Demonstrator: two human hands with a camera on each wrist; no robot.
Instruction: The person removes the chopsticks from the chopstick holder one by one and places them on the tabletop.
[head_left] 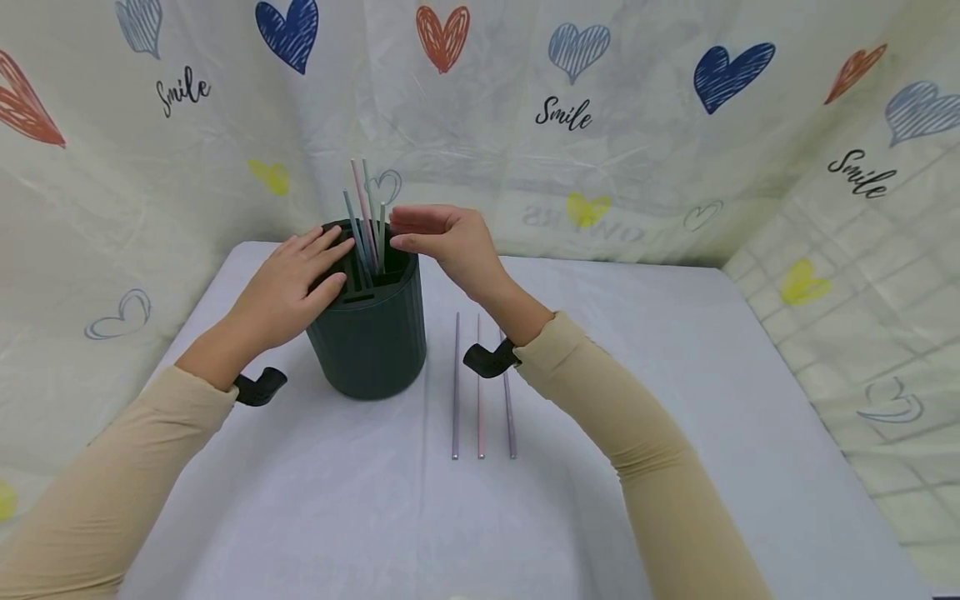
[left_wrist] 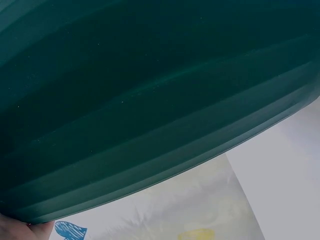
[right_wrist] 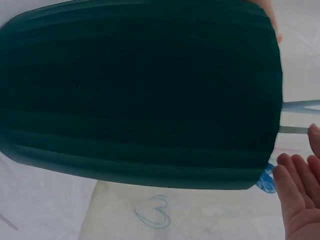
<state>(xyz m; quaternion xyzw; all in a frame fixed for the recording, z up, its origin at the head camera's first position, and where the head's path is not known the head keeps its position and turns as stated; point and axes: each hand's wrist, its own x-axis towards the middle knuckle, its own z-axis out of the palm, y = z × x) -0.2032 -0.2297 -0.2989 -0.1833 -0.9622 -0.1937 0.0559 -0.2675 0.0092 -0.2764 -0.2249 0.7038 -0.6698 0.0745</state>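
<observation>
A dark green ribbed holder (head_left: 371, 350) with slots in its top stands upright on the table. Several thin pastel sticks (head_left: 358, 187) in blue, pink and green rise from it. My left hand (head_left: 288, 283) rests spread across the holder's left rim; in the left wrist view, part of that hand (left_wrist: 25, 230) shows at the lower corner. Beside the sticks, at the right rim, my right hand (head_left: 450, 242) has its fingers extended and holds nothing. In the right wrist view, the thumb of this hand (right_wrist: 302, 205) is close to the green stick (right_wrist: 294, 130).
Three more thin sticks lie side by side on the white table (head_left: 337, 517): a purple one (head_left: 456, 383), a pink one (head_left: 480, 400) and another purple one (head_left: 510, 417). A cloth printed with hearts (head_left: 442, 108) hangs behind. Black bands (head_left: 260, 387) sit at both wrists.
</observation>
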